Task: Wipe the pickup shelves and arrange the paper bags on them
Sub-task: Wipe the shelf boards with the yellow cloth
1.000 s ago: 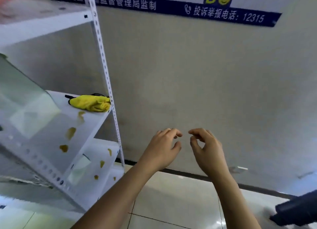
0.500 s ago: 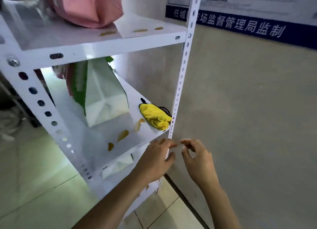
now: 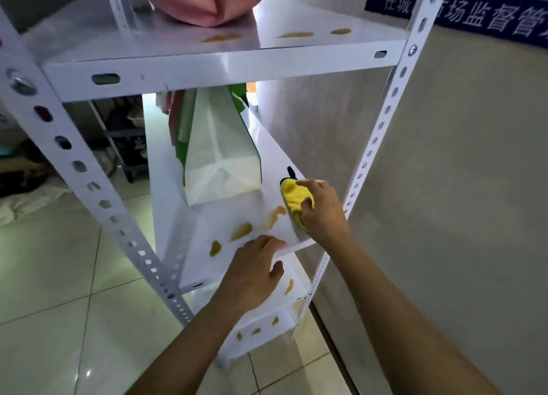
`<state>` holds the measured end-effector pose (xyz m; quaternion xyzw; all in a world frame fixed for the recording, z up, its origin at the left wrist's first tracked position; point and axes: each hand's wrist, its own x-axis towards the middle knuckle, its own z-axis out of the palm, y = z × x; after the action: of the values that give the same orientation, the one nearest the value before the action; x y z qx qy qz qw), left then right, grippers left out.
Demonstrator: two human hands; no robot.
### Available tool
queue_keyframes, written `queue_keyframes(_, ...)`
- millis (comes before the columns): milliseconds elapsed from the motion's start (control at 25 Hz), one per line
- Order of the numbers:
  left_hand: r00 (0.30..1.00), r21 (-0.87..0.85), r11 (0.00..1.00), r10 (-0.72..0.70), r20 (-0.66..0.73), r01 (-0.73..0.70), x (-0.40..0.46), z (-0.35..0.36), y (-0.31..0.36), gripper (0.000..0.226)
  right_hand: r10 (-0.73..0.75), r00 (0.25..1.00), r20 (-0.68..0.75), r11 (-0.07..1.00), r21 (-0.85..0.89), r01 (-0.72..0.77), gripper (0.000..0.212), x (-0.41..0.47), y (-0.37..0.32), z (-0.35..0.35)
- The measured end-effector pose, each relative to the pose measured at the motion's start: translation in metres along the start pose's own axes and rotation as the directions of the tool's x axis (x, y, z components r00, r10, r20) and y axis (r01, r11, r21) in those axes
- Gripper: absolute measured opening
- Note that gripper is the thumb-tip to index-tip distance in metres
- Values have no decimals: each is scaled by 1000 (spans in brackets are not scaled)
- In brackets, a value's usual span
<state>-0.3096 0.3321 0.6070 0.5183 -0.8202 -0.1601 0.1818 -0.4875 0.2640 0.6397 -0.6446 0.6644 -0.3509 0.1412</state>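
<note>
Right hand: fingers curled over the yellow cloth, gripping it at the right front corner of the middle shelf. Left hand: fingers fairly straight, fingertips resting on the front edge of the same shelf, holding nothing.

White metal rack: perforated uprights, beside a beige wall.
Top shelf: pink paper bag toward its back; yellowish smears near the front edge.
Middle shelf: white-and-green paper bag standing toward the back, behind the cloth; pink item partly hidden behind it.
Lower shelves: several small yellowish spots.
Blue sign: white characters, on the wall at upper right.
Stains: three yellowish patches along the middle shelf's front edge, between the hands, the rightmost just beside the cloth.
</note>
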Motion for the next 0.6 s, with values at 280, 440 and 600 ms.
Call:
queue_keyframes(280,999,23,1000,-10,-45,11,-5,16,-12,39,296,894,336,818,-572,-56,68,35,16,25)
queue_keyframes(440,999,34,999,-15,-48,17,-8,16,-11,37,264,920,289,786,-618,-32,66,32,11,29)
queue_keyframes(600,998,24,998,-53,-40,54,-11,11,0,36,166,966,199,838,-544,-32,55,17,6,24)
